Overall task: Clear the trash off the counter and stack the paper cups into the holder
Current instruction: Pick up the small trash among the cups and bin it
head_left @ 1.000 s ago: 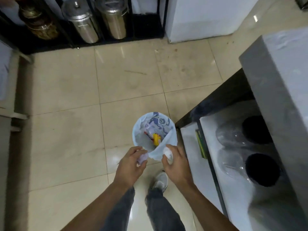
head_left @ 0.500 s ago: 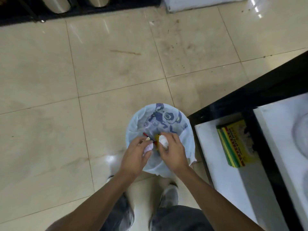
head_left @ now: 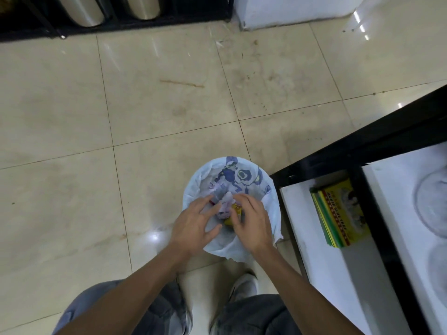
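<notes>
Beige glossy floor tiles (head_left: 72,117) fill the left side of the view, with dark grout lines and a brown streak further in. At the top left, two brushed-steel cylindrical containers (head_left: 84,8) stand in a black metal rack (head_left: 169,18).

Low in the middle sits a small round bin lined with a white plastic bag printed in blue (head_left: 232,175). Both bare hands hover over its mouth. The left hand (head_left: 193,228) has its fingers spread and loose, gripping nothing, with the fingertips just beside a crumpled white and pale-purple wad of paper trash (head_left: 225,204) that lies inside the bag. The right hand (head_left: 254,221) is likewise spread, its fingers curved down over the bag and holding nothing. Between the two hands, under the paper, a yellow wrapper (head_left: 233,213) shows inside the bin. Below the forearms are grey jeans (head_left: 254,315) and a grey shoe (head_left: 244,286) on the tiles.

To the right stands a black-framed counter unit (head_left: 362,146) with a white lower shelf (head_left: 326,274). A flat yellow, green and red printed box (head_left: 338,213) lies on that shelf. At the far right edge, blurred rounded clear shapes (head_left: 433,209) rest on a white surface; I cannot tell what they are.
</notes>
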Tool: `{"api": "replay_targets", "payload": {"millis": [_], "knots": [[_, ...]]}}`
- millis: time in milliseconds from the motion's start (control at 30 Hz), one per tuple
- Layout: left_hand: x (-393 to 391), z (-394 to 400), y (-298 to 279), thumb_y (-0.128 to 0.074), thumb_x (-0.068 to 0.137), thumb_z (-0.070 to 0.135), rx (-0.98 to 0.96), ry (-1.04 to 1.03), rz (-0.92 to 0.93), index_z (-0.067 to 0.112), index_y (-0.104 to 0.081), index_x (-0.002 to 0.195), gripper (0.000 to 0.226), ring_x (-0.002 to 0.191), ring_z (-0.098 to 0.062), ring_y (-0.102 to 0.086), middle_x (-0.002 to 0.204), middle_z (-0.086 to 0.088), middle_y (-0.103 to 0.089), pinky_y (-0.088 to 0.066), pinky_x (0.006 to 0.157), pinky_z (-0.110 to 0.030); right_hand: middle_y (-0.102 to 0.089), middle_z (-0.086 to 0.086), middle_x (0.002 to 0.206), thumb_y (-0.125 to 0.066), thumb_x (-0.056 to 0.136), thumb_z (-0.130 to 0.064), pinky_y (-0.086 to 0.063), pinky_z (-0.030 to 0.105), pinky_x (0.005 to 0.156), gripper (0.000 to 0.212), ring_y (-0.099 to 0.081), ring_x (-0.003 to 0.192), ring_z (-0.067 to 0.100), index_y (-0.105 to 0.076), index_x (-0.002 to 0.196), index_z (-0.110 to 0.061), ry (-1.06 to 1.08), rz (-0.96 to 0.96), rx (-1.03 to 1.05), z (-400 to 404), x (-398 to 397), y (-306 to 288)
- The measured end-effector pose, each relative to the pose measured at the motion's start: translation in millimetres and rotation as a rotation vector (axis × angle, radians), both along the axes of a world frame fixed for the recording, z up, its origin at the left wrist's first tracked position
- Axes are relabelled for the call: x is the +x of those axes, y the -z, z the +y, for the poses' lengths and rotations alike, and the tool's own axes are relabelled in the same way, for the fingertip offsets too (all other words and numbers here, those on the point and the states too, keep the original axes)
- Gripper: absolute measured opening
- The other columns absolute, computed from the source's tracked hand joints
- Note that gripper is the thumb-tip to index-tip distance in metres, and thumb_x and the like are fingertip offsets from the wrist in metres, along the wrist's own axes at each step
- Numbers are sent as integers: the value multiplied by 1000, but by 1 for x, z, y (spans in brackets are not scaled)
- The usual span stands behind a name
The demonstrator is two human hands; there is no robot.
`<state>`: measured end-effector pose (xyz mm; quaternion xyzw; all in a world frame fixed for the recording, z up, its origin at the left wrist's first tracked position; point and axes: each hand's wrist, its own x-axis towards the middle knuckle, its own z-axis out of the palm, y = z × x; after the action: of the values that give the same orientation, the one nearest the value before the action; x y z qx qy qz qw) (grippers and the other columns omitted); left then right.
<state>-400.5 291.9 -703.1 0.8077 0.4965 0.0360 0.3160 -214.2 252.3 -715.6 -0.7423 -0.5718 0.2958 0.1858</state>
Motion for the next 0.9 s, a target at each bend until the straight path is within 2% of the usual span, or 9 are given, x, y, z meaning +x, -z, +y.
{"api": "replay_targets", "payload": {"millis": [133,267,367,533,700,900], "knots": [[-10,-3,-56,-69,89,36,93,73,-10,22,-65,133,47,136,-30,-53,151,-6,-51,-56,96,-42,-63,-7,132,-61,98,-34,-51,35,100,34,-56,125,13,-63,130,-23,34,-29,78,-13,1,-56],[-14,-9,-124,-54,93,43,216,146,-26,20,-65,134,48,138,-32,-51,151,-7,-51,-52,102,-41,-64,-4,130,-66,95,-36,-49,30,99,34,-57,124,13,-64,126,-22,51,-83,168,-25,0,-119],[-17,-10,-174,-54,93,44,256,171,-19,20,-63,135,50,140,-34,-49,152,-7,-50,-51,104,-41,-63,-3,131,-66,95,-40,-50,30,97,34,-56,124,13,-65,124,-22,62,-123,190,-33,-1,-171],[-17,-16,-260,-57,91,41,332,220,-35,16,-65,133,49,133,-37,-54,149,-10,-54,-53,102,-46,-60,1,142,-62,95,-44,-49,38,105,45,-54,134,20,-63,134,-21,63,-174,168,-56,-9,-261],[-21,-31,-340,-58,90,43,412,234,-87,16,-66,131,50,131,-34,-55,147,-10,-56,-50,100,-44,-63,3,140,-67,93,-43,-51,39,102,43,-57,132,24,-66,130,-22,152,-188,181,-85,-18,-340],[-22,-55,-416,-57,86,47,394,330,-37,24,-65,132,52,138,-29,-50,149,-5,-54,-52,99,-45,-61,-2,141,-56,94,-50,-47,40,106,45,-54,134,20,-53,136,-33,279,-187,209,-120,-21,-418]]}}
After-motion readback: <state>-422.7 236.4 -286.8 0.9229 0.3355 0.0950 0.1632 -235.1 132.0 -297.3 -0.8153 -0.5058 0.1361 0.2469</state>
